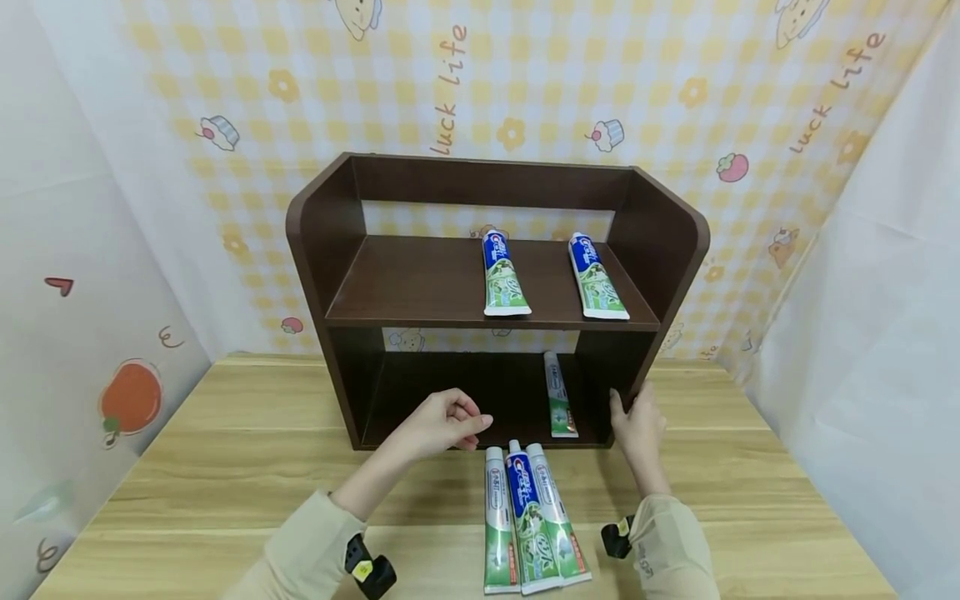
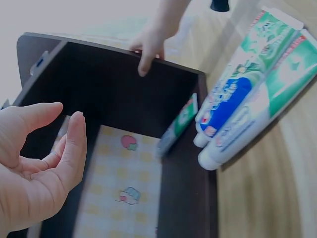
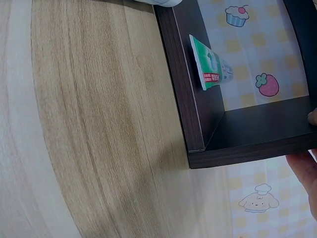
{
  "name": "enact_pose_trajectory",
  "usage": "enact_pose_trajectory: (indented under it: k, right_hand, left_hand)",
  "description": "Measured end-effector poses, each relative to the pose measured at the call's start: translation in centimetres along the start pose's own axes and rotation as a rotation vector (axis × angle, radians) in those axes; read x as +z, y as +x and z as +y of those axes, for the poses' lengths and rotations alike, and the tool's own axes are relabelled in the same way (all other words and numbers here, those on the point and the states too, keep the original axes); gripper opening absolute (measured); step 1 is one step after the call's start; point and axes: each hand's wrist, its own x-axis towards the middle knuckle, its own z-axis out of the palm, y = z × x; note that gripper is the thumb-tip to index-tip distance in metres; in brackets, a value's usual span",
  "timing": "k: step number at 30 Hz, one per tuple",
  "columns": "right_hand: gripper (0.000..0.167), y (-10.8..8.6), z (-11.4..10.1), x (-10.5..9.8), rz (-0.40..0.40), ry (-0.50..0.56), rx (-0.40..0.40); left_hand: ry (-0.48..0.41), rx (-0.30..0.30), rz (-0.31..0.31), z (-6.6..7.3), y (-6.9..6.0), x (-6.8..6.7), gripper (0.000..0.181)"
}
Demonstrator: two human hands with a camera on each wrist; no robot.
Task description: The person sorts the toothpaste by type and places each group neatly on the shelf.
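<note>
"Where do we place the shelf (image 1: 495,183)?"

"We find it upright on the table (image 1: 225,467), a checked cloth (image 1: 510,83) behind it. In the head view we take the shelf's middle as our clock's hub."

"What do we record of the right hand (image 1: 639,421)?"

"It sits at four o'clock, clamped on the side panel (image 1: 611,367): we see the thumb on the inner face, the fingers on the outer."

"And the left hand (image 1: 446,423)?"

"At seven o'clock, before the lower bay (image 1: 450,367). Its fingers are bent; the left wrist view shows us thumb and forefinger apart, a gap between their tips. Nearest to it, at its four o'clock, we note the cap (image 1: 494,453) of the left silver tube (image 1: 498,517). Whether this hand touches the shelf, we cannot tell."

"Which other tubes do we list?"

"By six o'clock on the table, we count three close together: that one, then the blue tube (image 1: 534,529), then the right silver tube (image 1: 558,517), all caps toward the shelf. On the upper tier (image 1: 420,283) we find two more lying flat: the first tube (image 1: 504,279) at half past twelve, the second tube (image 1: 598,279) at two."

"And below?"

"In the lower bay we log the lone tube (image 1: 560,396), between four and five o'clock, near the gripped side panel."
</note>
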Motion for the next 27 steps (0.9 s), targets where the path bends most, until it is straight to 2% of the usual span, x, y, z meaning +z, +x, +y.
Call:
enact_pose_trajectory:
  k: [11, 19, 27]
  right_hand:
    - [0.027, 0.1, -0.2, 0.0, -0.007, 0.002, 0.019]
    - [0.028, 0.1, -0.2, -0.2, -0.02, 0.006, 0.036]
    - [0.027, 0.1, -0.2, -0.1, -0.029, 0.008, 0.043]
  left_hand:
    - [-0.008, -0.002, -0.024, -2.5, -0.1, 1.7, 0.028]
    - [-0.048, -0.071, -0.021, -3.9, 0.1, 2.9, 0.029]
    - [-0.086, -0.113, -0.064, -5.9, -0.5, 3.9, 0.032]
